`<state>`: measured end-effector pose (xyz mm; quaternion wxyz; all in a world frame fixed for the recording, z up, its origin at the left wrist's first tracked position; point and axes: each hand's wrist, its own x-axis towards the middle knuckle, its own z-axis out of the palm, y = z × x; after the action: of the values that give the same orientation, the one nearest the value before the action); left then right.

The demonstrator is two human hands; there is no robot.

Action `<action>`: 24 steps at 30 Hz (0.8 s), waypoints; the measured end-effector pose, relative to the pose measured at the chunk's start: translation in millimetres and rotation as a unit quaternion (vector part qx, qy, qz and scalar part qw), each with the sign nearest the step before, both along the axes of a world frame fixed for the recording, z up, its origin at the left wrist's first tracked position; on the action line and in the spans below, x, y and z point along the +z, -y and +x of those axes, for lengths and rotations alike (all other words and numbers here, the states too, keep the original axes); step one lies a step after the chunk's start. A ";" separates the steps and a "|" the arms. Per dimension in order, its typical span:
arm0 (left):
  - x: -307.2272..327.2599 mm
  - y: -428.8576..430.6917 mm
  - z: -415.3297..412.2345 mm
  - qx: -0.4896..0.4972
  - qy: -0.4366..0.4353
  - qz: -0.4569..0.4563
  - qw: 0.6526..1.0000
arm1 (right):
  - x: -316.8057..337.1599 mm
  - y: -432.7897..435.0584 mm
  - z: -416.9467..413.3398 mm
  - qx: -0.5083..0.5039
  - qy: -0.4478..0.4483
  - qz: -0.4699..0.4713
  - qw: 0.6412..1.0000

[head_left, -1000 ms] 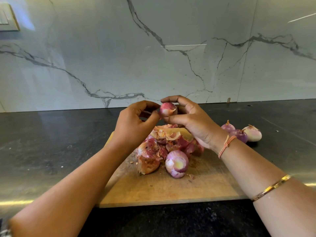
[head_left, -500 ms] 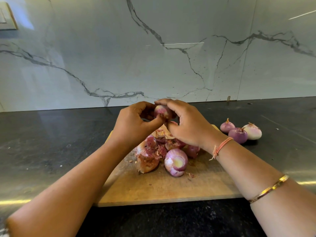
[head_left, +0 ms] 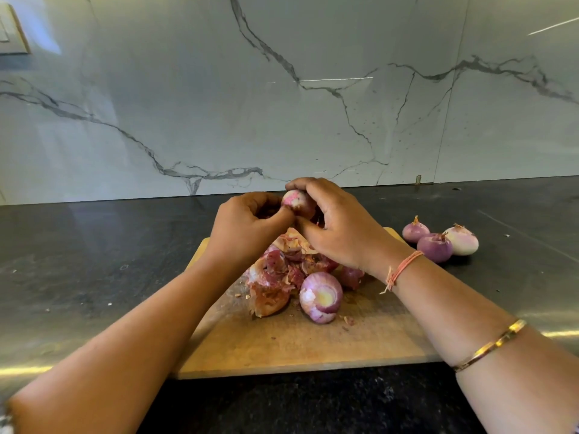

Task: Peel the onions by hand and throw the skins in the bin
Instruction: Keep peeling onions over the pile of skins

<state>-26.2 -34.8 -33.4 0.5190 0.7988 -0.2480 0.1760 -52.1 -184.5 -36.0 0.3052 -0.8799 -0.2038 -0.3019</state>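
**A:** Where's the one being worked on?

**B:** The onion [head_left: 296, 200] is held up between both hands, above the far end of the cutting board [head_left: 282, 346] and over the heap of skins [head_left: 275, 272].

**A:** Who has it?

**B:** Mostly the right hand [head_left: 340, 228]. Its fingers arch over the top and the thumb sits underneath, so the onion is cupped. The left hand [head_left: 247, 225] comes in from the left side, thumb tip pressed to the onion's near-left flank and the other fingers curled in behind. Whether a strip of skin is pinched there, I can't tell.

**A:** Which way does it lie?

**B:** It's nearly round. A pale, glossy patch faces up, with pink around it. The fingers hide its root-to-tip line. I'd guess the next pull goes left and down, away from the right hand's hold, onto the heap.

**A:** And the rest?

**B:** The skins are papery, curled and reddish-brown. A peeled onion [head_left: 321, 296] lies just in front of them, smooth and purple-striped, with its cut end towards us. Three more onions [head_left: 438, 242] sit off the worn wooden board, on the dark stone counter [head_left: 78, 261] to the right. No bin is in view.
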 end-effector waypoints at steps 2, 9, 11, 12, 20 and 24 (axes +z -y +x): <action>0.9 -2.3 -0.7 0.007 0.012 -0.002 1.000 | 0.2 -0.4 0.2 0.006 -0.003 0.010 1.000; -0.4 -3.2 1.7 -0.009 -0.004 -0.025 1.000 | -0.2 0.2 -0.6 0.005 -0.001 0.007 1.000; -1.1 -1.1 0.8 -0.028 -0.020 -0.023 0.999 | 0.0 2.4 -0.2 0.001 0.005 -0.002 1.000; -1.4 -0.8 1.3 -0.033 -0.023 -0.021 0.999 | 0.0 2.8 -0.2 0.002 0.007 -0.007 1.000; -0.8 -1.8 3.3 -0.013 -0.008 -0.005 1.000 | -0.1 1.5 0.0 0.003 0.018 -0.027 0.999; 0.2 -1.6 0.4 0.004 0.018 0.019 1.000 | -0.5 1.0 0.7 0.004 0.016 -0.022 1.000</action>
<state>-25.8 -33.2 -33.2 0.4987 0.8061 -0.2576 0.1876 -51.4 -185.5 -36.5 0.2840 -0.8805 -0.2187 -0.3103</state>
